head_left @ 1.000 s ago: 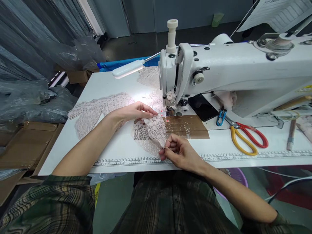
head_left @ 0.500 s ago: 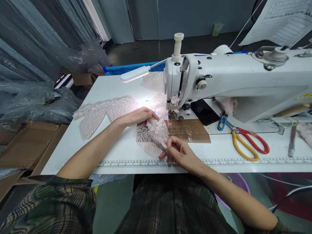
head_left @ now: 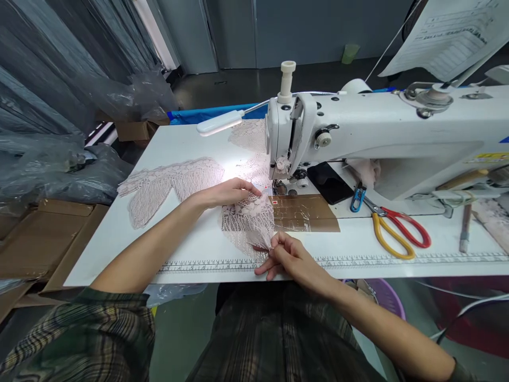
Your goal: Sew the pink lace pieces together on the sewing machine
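In the head view, the pale pink lace piece (head_left: 252, 223) lies on the white desk (head_left: 199, 239), just in front of the needle end of the sewing machine (head_left: 366, 122). Part of it is on the desk and part of it is bunched up. It looks very light, thin and soft, so it should flop and fold easily. It is full of little holes, so I think a rough pull could stretch it or snag it. The best places to hold it seem to be the edges: a small pinch at the near corner, and a gentle flat touch near the needle.

The right hand (head_left: 292, 260) does the pinching. Its grip is closed, with thumb and first finger together on the near right corner of the lace. The other fingers spread out over the ruler strip (head_left: 207, 267) at the front of the desk.

The left hand (head_left: 228, 193) rests on the far part of the lace, close to the needle. Its fingers are bent a little and point right. Its thumb is hard to see, so I cannot tell if its grip is pinching the lace or only pressing it.
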The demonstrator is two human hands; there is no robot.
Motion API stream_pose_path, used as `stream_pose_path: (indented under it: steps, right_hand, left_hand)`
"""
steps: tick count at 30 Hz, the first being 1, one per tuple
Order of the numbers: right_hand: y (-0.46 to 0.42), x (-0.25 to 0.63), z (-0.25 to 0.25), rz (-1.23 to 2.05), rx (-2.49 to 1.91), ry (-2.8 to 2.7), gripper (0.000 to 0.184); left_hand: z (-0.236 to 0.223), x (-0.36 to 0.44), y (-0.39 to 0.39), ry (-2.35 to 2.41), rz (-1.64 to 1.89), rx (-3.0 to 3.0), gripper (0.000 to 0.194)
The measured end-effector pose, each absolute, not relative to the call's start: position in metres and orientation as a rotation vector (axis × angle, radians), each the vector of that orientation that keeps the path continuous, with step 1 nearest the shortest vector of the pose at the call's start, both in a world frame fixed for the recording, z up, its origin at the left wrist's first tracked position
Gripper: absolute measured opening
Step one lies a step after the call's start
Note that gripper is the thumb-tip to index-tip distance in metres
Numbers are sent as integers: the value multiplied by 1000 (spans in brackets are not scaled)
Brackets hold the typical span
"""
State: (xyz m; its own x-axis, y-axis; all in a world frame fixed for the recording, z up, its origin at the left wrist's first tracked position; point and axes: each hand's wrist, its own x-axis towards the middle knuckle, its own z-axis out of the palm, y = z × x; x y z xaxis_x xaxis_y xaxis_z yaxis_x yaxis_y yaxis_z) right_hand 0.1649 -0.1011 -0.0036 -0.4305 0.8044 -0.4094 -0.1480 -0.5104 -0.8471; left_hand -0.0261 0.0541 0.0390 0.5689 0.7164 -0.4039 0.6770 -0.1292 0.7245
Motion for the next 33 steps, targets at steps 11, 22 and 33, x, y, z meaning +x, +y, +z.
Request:
stream_pose_path:
  steps: [11,22,33]
  right_hand:
    - [-110,166,-1,2134,-1044,-1151,41]
    - [-18,210,-3,372,-1163,-2362,27]
    - [-18,209,-35,232,-1000,-2394,39]
  left_hand:
    - [16,-12,38,1289,340,2199,61]
    - [9,-26,44,1308,440,2242,55]
    - [-4,-35,-6,381,545,2596,35]
